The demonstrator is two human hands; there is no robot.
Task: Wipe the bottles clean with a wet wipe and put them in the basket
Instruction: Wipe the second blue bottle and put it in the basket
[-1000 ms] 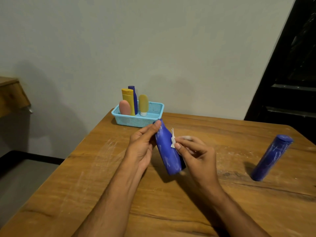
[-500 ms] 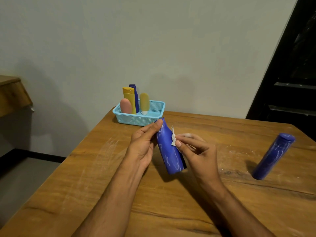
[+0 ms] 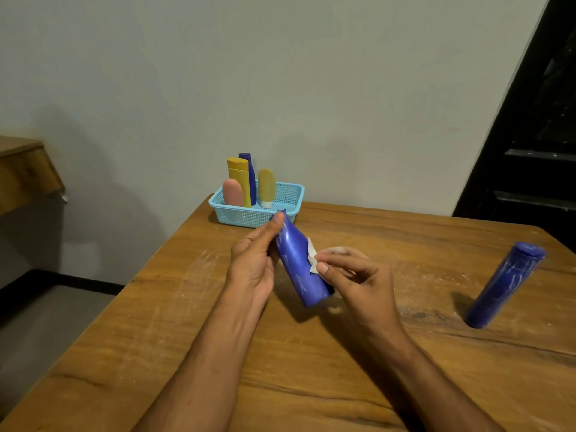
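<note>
Plain grey wall behind, dark doorway far right, worn wooden table [image 3: 187,353] dusted with pale streaks. At the far edge, a light-blue basket [image 3: 280,194] already holding four bottles, upright: pink [image 3: 232,192], yellow [image 3: 239,177], dark blue [image 3: 250,173] and a mustard tube [image 3: 266,186].

Centre, lifted off the table and tilted, cap end far: a blue bottle [image 3: 296,263], smeared with white marks. Left hand [image 3: 254,263] curled round its left side, thumb up by the cap. Right hand [image 3: 358,275] pinching a small white wipe [image 3: 312,259] against the right side, fingers bent.

Right, well apart: a second blue bottle [image 3: 501,286], standing, equally streaked, untouched.

Probably light, rigid plastic, smooth and likely slippery once wet; best gripped round the body, turned bit by bit to reach every side. Wipe soft and flimsy, easily bunched.
</note>
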